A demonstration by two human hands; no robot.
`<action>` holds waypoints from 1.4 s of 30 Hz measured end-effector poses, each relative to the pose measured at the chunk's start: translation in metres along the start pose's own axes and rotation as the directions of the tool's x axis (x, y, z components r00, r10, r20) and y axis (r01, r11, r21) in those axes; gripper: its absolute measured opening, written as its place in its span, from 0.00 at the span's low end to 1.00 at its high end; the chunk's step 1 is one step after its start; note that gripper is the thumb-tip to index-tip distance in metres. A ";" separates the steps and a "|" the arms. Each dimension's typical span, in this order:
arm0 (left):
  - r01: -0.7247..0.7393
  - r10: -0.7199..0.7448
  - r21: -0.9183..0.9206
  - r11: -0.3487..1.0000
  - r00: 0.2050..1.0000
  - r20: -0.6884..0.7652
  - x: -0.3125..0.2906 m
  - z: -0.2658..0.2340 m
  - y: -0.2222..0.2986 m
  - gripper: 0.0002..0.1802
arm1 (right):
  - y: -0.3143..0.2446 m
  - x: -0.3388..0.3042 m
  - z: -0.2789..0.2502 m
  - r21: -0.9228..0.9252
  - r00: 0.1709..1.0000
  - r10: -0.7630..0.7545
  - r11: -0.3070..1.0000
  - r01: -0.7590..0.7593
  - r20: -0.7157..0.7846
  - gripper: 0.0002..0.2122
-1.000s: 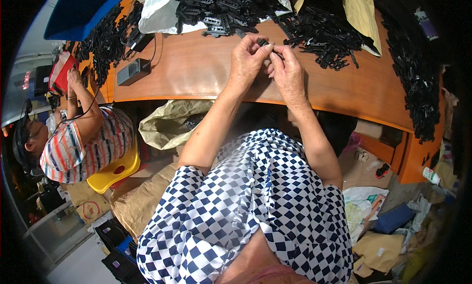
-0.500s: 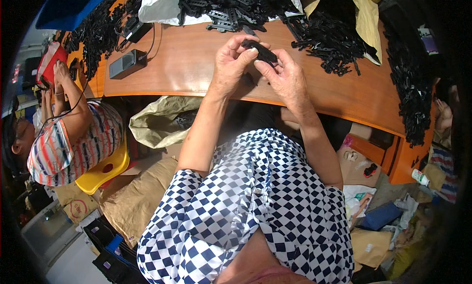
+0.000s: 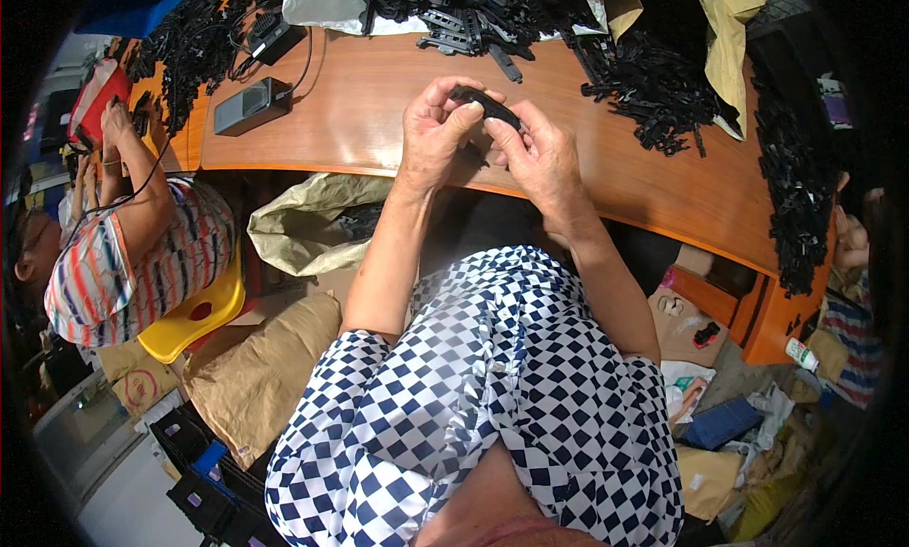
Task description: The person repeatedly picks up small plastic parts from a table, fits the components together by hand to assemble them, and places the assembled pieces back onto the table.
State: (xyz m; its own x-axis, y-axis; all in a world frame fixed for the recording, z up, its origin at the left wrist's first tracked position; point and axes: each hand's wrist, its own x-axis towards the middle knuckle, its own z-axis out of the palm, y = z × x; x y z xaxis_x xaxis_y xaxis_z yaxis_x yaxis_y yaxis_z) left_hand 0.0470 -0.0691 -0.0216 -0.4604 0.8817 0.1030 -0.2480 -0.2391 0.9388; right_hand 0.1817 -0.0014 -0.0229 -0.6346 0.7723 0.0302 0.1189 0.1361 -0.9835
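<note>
Between my two hands, above the front part of the wooden table (image 3: 360, 102), I hold a small dark plastic part (image 3: 488, 105). My left hand (image 3: 438, 131) pinches its left end between thumb and fingers. The thumb and fingers of my right hand (image 3: 540, 154) close on its right end. What exact kind of part it is, I cannot make out. Beyond my hands lies a heap of long black plastic parts (image 3: 464, 17), and one loose strip (image 3: 506, 64) sticks out from it toward me.
A second black heap (image 3: 653, 97) lies to the right, another (image 3: 795, 197) along the right edge. A grey box-shaped device (image 3: 252, 106) with a cable stands left. An open sack (image 3: 312, 225) hangs below the table edge. At left, a co-worker in a striped shirt (image 3: 142, 263) handles something red.
The view has shifted slightly, so the table's contents sit a little differently in it. Both hands still hold the dark part, which has come slightly lower and left in the picture.
</note>
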 end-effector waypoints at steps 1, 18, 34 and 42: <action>0.001 -0.001 0.005 1.000 1.000 -0.001 -0.001 -0.002 -0.001 0.13 | -0.001 -0.001 0.001 0.005 1.000 0.000 1.000 0.000 0.001 0.10; 0.081 -0.081 -0.003 0.997 0.991 -0.106 -0.038 -0.017 0.034 0.14 | -0.018 -0.011 0.027 0.029 0.946 -0.322 0.947 0.321 0.033 0.10; -0.140 0.090 0.987 -0.075 0.985 0.147 -0.049 -0.074 0.074 0.12 | 0.020 0.066 -0.097 -0.923 0.939 -0.246 0.242 0.299 0.240 0.07; -0.422 -0.067 0.895 -0.145 0.906 0.417 0.069 -0.011 0.002 0.14 | 0.007 0.065 -0.100 -0.933 0.954 -0.142 0.217 0.289 0.263 0.07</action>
State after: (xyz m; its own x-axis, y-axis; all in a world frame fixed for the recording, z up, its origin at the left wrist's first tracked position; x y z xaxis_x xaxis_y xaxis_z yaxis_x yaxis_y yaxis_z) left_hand 0.0059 -0.0133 -0.0159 -0.0452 0.9848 0.1679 0.9931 0.0260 0.1146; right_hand 0.2171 0.1119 -0.0101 -0.8230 0.5548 0.1218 0.5547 0.8312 -0.0384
